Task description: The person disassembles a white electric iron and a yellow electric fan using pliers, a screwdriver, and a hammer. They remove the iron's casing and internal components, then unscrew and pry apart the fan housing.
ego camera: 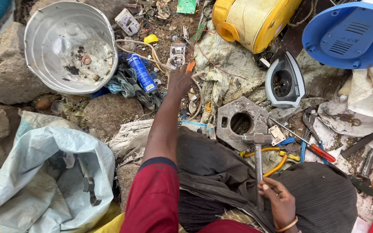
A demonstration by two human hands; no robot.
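Your right hand (277, 199) gripped a hammer (258, 160) just below the hexagonal metal block (241, 121). Your left hand (179, 80) reached up-left of that block, closed on a small orange piece (190, 66). Scrap-littered ground surrounded it: dented basin (70, 45) far left, clothes iron (285, 82) upper right.

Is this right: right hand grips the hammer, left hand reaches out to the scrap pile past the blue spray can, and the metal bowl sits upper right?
One slip: in the head view the metal bowl sits upper left. The rest holds: right hand grips the hammer, left hand reaches past the blue spray can.
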